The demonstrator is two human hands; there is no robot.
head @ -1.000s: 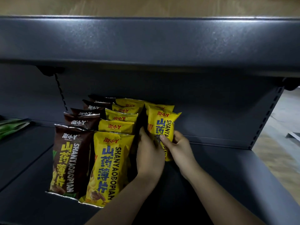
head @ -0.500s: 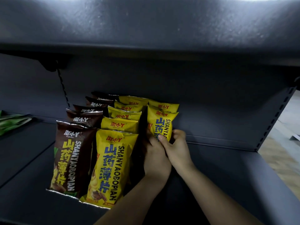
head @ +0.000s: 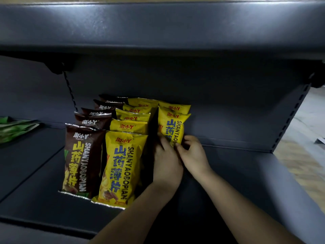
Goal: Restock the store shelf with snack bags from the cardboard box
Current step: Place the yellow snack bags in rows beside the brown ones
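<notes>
On the dark grey shelf (head: 246, 173) stand rows of snack bags: a brown row (head: 82, 159) at left, a yellow row (head: 121, 166) beside it, and a third yellow row at right. The front bag of that third row, a yellow snack bag (head: 171, 125), stands upright against another yellow bag (head: 175, 108) behind it. My left hand (head: 167, 164) and my right hand (head: 193, 154) both grip its lower part, left hand on its left side, right hand on its right. The cardboard box is out of view.
The shelf above (head: 158, 27) overhangs closely. Green packets (head: 14, 128) lie on the shelf at far left. The shelf's slotted upright (head: 290, 118) ends the bay at right, with wooden floor (head: 302, 166) beyond. Bare shelf lies right of the hands.
Both hands have pushed the yellow bag back toward the rear of the shelf, closer to the bag behind it. The camera view has shifted slightly.
</notes>
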